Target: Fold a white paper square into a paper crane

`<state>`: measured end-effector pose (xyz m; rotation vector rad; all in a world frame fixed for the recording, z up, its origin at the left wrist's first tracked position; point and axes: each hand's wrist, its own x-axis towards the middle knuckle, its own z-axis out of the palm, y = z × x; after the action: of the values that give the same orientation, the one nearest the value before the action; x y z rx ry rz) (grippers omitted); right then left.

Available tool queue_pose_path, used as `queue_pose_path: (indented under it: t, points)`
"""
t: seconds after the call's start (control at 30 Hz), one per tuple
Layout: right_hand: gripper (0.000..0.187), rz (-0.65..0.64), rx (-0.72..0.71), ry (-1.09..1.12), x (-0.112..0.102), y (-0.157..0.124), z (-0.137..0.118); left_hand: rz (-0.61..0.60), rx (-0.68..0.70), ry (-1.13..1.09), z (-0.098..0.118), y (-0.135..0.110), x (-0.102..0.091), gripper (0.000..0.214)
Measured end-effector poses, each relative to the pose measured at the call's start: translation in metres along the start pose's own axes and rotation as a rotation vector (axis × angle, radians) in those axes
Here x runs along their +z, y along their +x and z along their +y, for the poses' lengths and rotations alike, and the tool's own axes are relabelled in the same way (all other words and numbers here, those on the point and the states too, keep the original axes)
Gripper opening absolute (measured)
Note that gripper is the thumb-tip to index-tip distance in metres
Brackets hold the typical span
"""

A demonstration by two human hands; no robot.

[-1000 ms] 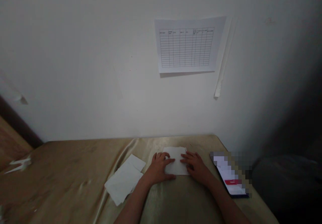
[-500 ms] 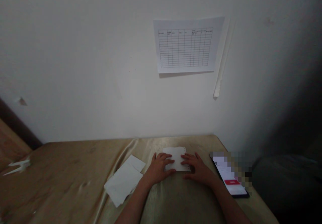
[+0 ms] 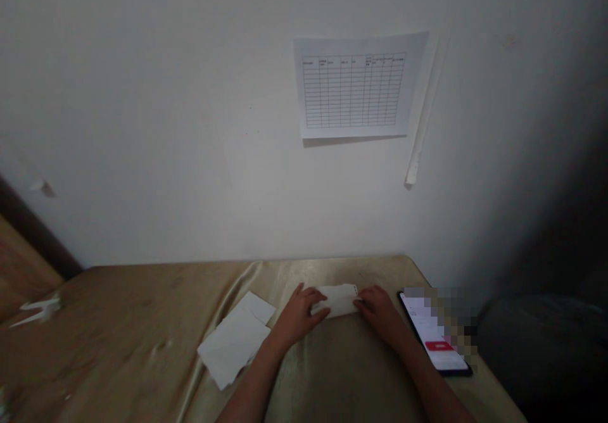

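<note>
A small sheet of white paper (image 3: 338, 300) with punched holes along its right edge lies between my two hands near the table's far side. At its left end, my left hand (image 3: 304, 312) grips it, thumb at the near edge and fingers over the top. My right hand (image 3: 377, 309) pinches the right end between thumb and fingertips. The sheet looks short from front to back, with its near edge lifted or folded. Left of my left forearm lie more white paper sheets (image 3: 235, 344), overlapping and touching nothing but the cloth and perhaps my arm.
A lit phone (image 3: 432, 334) lies at the table's right edge. White scraps (image 3: 42, 310) are at the far left. The table has a shiny gold cloth (image 3: 142, 321) with creases. On the wall behind hangs a printed table sheet (image 3: 356, 90).
The paper between my hands now shows less depth, its near edge brought up and away from me. My right fingers have closed from spread to a pinch on its right end.
</note>
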<state>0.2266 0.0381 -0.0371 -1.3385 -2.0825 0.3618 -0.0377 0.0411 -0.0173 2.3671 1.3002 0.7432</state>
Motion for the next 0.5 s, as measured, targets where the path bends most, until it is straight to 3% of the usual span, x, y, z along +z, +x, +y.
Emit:
queue_pose_path:
  t: [0.1, 0.23, 0.4, 0.5]
  points:
    - [0.021, 0.038, 0.023, -0.067, 0.005, 0.002, 0.003, 0.052, -0.046, -0.083, -0.003, 0.001, 0.005, 0.043]
    - [0.024, 0.096, 0.099, -0.151, 0.013, 0.002, 0.004, 0.085, -0.009, -0.113, -0.004, 0.001, 0.008, 0.063]
    - [0.021, 0.133, 0.151, -0.22, 0.02, 0.001, 0.003, 0.067, -0.016, -0.031, -0.006, 0.0, 0.013, 0.036]
    - [0.03, 0.154, 0.137, -0.208, 0.022, 0.0, 0.003, 0.067, -0.005, 0.047, -0.009, 0.0, 0.019, 0.023]
